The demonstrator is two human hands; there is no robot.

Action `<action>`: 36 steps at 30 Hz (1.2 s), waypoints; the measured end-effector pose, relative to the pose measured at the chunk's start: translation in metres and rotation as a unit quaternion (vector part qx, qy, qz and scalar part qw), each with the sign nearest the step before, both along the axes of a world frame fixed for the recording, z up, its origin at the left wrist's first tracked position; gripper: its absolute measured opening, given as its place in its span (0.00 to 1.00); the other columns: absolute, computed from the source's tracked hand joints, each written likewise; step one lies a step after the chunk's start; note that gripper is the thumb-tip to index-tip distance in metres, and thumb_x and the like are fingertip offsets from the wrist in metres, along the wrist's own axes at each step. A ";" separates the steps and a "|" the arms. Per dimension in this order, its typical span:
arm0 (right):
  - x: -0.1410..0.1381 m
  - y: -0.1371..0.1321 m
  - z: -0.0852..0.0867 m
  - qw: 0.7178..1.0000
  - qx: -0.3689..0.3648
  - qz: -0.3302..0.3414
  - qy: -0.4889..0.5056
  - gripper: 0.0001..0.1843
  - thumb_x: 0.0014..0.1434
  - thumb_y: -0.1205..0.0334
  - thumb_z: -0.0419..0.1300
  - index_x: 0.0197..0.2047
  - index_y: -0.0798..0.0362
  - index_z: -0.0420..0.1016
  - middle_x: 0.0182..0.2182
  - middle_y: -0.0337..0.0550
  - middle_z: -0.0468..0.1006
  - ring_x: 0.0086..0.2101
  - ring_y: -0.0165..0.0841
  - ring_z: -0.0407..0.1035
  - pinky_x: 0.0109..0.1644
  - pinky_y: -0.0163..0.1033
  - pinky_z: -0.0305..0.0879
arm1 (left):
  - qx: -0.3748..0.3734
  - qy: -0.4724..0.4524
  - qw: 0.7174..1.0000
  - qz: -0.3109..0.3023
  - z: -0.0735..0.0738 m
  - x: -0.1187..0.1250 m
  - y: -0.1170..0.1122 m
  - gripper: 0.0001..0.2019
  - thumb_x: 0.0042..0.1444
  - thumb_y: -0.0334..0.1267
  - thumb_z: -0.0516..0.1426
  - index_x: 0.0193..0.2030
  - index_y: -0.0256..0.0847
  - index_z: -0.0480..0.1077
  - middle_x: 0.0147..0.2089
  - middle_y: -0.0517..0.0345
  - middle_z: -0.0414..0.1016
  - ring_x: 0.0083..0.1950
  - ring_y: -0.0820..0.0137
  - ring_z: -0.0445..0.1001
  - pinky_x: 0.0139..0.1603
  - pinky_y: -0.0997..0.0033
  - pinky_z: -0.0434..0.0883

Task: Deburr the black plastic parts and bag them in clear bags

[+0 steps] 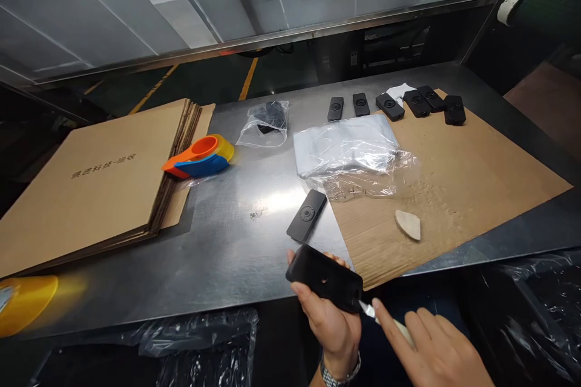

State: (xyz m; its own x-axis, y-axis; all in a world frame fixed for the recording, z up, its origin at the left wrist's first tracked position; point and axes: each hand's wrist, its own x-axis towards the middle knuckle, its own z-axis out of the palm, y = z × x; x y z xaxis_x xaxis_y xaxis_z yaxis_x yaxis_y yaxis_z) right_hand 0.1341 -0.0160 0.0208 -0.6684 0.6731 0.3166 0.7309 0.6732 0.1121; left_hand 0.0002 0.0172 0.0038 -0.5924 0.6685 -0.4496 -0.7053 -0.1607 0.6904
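The case [323, 281] is resting in the left hand [333, 321] by the table's [245, 254] near edge; the right hand [433, 341] is gripping a knife [368, 310] at its end. Work seems to be continuing; seven other cases [307, 215] are lying beyond, finished or not unclear.

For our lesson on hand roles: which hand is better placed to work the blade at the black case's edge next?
Probably the right hand: it holds the knife, its tip at or near the case's end. The left hand is occupied supporting the black case.
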 end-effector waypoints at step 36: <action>0.026 0.004 -0.002 0.996 -0.081 -0.032 0.021 0.23 0.60 0.74 0.41 0.53 0.55 0.69 0.22 0.41 0.66 0.21 0.31 0.61 0.26 0.37 0.54 | -0.005 -0.097 0.981 -0.170 0.008 -0.006 -0.001 0.21 0.60 0.54 0.42 0.61 0.66 0.52 0.33 0.59 0.67 0.29 0.70 0.68 0.26 0.72 0.67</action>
State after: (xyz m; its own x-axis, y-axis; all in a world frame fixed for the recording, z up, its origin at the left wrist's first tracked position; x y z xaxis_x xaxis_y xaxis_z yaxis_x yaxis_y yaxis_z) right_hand 0.1605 -0.0120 0.0190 -0.6113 0.7582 0.2267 0.7744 0.6322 -0.0260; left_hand -0.0055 0.0164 0.0118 -0.2391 0.8074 -0.5393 -0.8348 0.1128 0.5390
